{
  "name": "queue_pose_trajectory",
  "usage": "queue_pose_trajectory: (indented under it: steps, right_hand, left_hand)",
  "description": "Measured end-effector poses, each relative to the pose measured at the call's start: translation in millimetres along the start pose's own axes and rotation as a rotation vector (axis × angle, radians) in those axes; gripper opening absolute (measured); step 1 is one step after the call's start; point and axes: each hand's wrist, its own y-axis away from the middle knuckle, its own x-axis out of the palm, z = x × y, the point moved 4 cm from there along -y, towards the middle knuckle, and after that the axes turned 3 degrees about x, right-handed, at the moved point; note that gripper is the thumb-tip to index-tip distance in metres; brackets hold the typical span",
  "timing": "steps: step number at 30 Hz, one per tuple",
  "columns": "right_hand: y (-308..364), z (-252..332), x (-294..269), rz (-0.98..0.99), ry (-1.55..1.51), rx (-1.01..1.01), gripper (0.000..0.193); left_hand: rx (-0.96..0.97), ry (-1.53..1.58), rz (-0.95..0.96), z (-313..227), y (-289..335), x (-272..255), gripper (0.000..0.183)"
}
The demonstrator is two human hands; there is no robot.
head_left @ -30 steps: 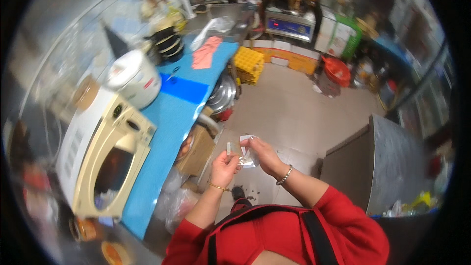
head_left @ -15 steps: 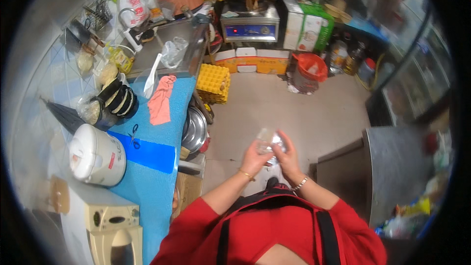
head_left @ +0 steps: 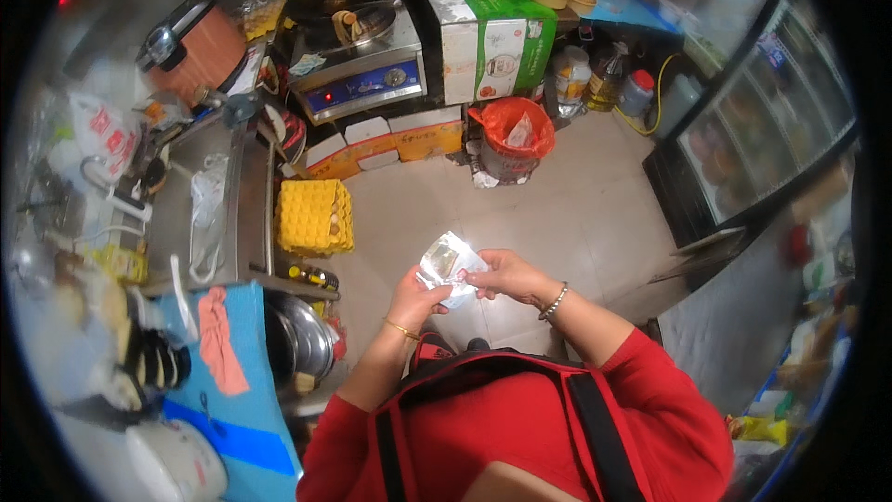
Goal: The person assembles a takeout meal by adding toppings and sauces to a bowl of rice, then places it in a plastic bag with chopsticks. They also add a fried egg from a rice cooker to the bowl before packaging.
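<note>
Between my two hands is a small shiny silver foil packet (head_left: 443, 258), tilted so that its flat face shows; a duller, yellowish patch lies in its middle. My left hand (head_left: 414, 296) pinches its lower left edge, thumb on top. From the other side my right hand (head_left: 509, 277) grips the right edge with thumb and fingers. Both hands are in front of my body, above the tiled floor. What the packet contains cannot be made out.
A bin with a red bag (head_left: 530, 135) stands ahead, near an induction cooker (head_left: 358, 74) on the counter. Yellow egg trays (head_left: 316, 216) are stacked at the left, beside a sink counter. A blue-covered table (head_left: 243, 335) is nearer left, a glass-door fridge (head_left: 762, 130) to the right.
My view has turned to the right, so the bin and cooker now sit further left. My hands have drawn apart somewhat, and more of the packet's flat face shows between them.
</note>
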Motion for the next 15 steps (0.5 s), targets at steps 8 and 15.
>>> queue_pose_trajectory:
  steps: [8, 15]
  right_hand:
    - [-155.4, 28.5, -141.5, -0.508, -0.377, 0.014, 0.018]
    - [-221.0, 66.1, -323.0, -0.996, -0.311, 0.028, 0.022]
  left_hand:
    - [0.039, 0.212, -0.081, -62.2, -156.4, -68.4, 0.033]
    - [-0.059, 0.166, -0.273, -105.5, -256.1, -127.0, 0.036]
